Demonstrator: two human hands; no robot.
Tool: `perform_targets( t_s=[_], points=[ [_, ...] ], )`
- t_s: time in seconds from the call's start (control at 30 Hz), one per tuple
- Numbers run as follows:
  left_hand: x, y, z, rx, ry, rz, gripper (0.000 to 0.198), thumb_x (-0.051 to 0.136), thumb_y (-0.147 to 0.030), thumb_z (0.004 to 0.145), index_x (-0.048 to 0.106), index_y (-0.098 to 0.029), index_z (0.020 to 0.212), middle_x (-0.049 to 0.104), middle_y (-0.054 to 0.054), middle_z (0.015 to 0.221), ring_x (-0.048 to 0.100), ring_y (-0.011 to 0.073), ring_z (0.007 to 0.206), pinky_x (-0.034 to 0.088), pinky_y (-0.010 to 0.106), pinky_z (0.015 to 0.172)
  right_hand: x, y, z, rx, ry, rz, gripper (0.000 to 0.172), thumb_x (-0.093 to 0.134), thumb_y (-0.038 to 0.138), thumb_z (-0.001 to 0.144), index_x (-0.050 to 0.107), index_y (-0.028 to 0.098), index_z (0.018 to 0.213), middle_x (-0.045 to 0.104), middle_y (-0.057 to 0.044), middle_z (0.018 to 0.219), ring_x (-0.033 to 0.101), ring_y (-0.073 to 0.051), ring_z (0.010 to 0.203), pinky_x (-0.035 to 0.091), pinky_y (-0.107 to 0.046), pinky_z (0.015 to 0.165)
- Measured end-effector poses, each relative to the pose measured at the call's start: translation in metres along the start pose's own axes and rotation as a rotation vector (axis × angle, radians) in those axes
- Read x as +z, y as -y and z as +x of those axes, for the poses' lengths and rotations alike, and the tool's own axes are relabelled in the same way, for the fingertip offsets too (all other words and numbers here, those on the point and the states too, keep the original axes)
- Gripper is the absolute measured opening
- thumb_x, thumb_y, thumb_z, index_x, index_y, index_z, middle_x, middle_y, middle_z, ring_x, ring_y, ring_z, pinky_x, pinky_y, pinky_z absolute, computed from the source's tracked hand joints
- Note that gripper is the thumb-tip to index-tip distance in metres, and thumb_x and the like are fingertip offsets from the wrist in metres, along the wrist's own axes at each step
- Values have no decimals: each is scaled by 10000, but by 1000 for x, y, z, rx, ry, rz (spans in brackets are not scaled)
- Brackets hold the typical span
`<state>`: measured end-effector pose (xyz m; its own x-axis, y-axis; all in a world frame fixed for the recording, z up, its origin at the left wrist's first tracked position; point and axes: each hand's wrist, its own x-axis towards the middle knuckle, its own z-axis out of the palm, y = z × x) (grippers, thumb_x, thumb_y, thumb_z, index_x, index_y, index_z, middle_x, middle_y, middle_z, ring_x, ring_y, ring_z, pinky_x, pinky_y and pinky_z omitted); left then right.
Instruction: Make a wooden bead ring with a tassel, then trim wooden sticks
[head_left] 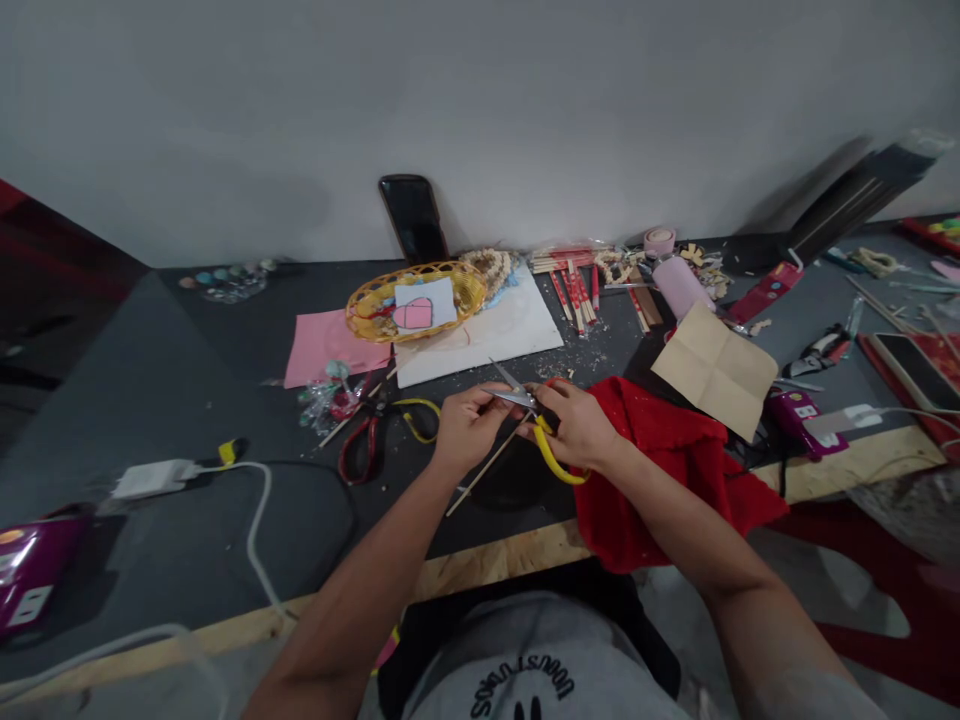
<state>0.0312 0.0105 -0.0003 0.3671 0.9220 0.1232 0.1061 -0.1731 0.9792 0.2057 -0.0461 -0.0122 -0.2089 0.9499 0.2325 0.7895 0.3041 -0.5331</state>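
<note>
My right hand [581, 425] is closed round scissors [551, 455] with yellow handles. Their blades stand apart and point away from me, to the upper left. Right at the blades, my left hand [471, 428] is pinched closed; what its fingertips hold is too small and too hidden to make out. A thin wooden stick [484, 475] slants below the hands, its upper end hidden by the fingers. Under my right wrist lies a red cloth [645, 430]. Pliers with one red and one yellow handle [361, 452] lie left of my left hand.
Ahead, a yellow woven basket [360, 322] stands on white board [480, 350] and pink paper [319, 350]. A phone [415, 222] leans on the wall. Chopsticks in red wrappers [576, 295], a creased brown paper [716, 370] and a pink cylinder [681, 285] lie rightward. A white cable [262, 540] crosses the left side.
</note>
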Motion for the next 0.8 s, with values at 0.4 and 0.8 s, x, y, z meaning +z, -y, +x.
perform_targets(
  t_s=[0.4,0.8],
  points=[
    [-8,-8,0,-2,134,142,144,592,-244,776,715,-174,756,707,13,628,628,146,599,456,237,595,3,-3,2,-15,-38,-51,617,622,571,836,574,176,1307,593,-126,1039,563,-271,1017,502,-417,942],
    [0,0,1,17,15,128,175,569,-232,786,684,-171,670,718,28,695,665,157,660,524,246,659,3,1,0,33,4,-30,581,597,513,873,545,146,1321,637,-149,1073,606,-275,1037,520,-404,907]
  ],
)
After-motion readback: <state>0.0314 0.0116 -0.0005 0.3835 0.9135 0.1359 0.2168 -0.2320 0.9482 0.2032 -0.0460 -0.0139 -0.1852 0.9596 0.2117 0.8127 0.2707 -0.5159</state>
